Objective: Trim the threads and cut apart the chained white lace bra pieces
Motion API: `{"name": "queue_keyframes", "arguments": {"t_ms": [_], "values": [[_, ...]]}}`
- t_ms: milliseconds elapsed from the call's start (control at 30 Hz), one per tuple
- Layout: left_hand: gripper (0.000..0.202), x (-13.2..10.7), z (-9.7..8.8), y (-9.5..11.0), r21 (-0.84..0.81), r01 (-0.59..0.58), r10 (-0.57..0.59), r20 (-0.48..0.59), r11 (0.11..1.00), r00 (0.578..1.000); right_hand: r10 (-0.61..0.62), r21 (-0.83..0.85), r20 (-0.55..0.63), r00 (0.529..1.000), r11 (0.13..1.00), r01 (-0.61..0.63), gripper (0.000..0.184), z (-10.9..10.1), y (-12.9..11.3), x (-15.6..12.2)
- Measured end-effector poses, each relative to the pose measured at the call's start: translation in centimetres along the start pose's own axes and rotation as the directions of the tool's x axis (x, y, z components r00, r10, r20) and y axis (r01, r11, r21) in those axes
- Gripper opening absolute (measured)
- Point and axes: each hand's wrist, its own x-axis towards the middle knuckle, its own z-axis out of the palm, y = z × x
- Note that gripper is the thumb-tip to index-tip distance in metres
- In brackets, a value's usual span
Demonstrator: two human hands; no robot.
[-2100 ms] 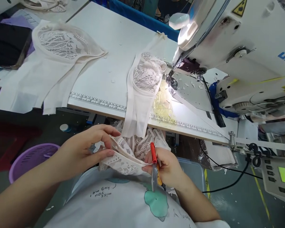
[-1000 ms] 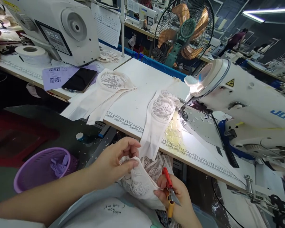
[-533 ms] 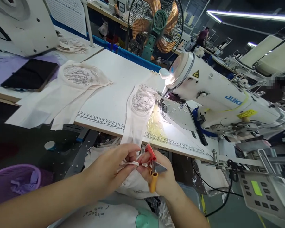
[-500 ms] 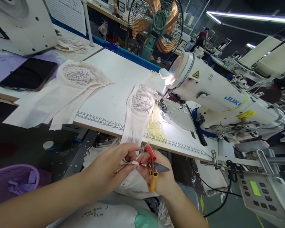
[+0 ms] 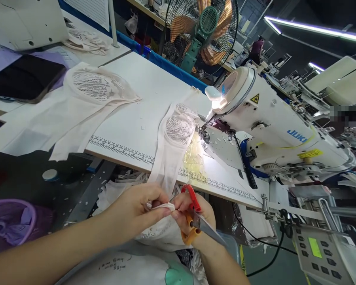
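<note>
My left hand pinches the edge of a white lace garment piece held over my lap. My right hand pinches the same edge from the other side and also holds thread snips with red and orange handles, the blade pointing down to the right. Both hands meet just below the table's front edge. Another lace cup piece lies on the table with its band hanging over the edge toward my hands, beside the needle of the white sewing machine.
A stack of lace cups lies on the white table at left, near a black phone. A purple basket sits low at left. A fan stands behind the table. A control panel is at right.
The view swung up from my lap to the table, then settled. My hands came together, both now pinching the lace edge. The snips turned from pointing down to pointing right.
</note>
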Motion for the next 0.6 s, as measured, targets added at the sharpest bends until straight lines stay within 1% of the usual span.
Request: {"name": "queue_keyframes", "arguments": {"t_ms": [67,200,267,333,367,433,500,533,600], "values": [[0.016,0.0,0.2,-0.1,0.015,-0.007,0.008,-0.039,1.0,0.999,-0.004,0.001,-0.012,1.0,1.0,0.004,0.018,0.1,0.1,0.0],[0.017,0.1,0.6,-0.4,-0.035,-0.084,0.081,-0.071,0.996,0.994,-0.008,0.039,-0.013,1.0,0.999,0.008,0.016,0.2,0.0,0.0],[0.015,0.2,0.8,-0.6,-0.033,-0.115,0.112,-0.081,0.993,0.99,0.011,0.053,0.03,0.999,0.999,-0.013,0.016,-0.2,-0.3,0.2],[0.014,0.2,0.9,-0.8,-0.024,-0.147,0.144,-0.095,0.989,0.985,0.012,0.009,0.111,0.994,1.0,-0.013,0.018,-1.3,-0.9,0.5],[0.015,0.2,0.9,-0.9,-0.027,-0.163,0.16,-0.102,0.986,0.982,0.004,-0.043,0.159,0.987,0.999,0.003,0.024,-2.1,-1.2,0.7],[0.014,0.3,1.0,-1.0,-0.047,-0.179,0.173,-0.113,0.983,0.978,0.004,-0.213,0.248,0.969,0.976,0.051,0.041,-4.0,-1.7,1.0],[0.014,0.3,1.0,-1.0,-0.058,-0.168,0.163,-0.088,0.984,0.983,0.052,-0.422,0.304,0.951,0.903,0.086,0.048,-6.0,-2.0,1.2],[0.015,0.3,1.1,-0.9,-0.052,-0.143,0.14,-0.063,0.988,0.988,0.09,-0.513,0.318,0.944,0.854,0.092,0.048,-6.8,-2.0,1.2],[0.016,0.4,1.3,-0.6,-0.026,-0.066,0.066,-0.028,0.997,0.997,0.149,-0.637,0.32,0.936,0.765,0.097,0.049,-8.1,-1.9,0.9]]}}
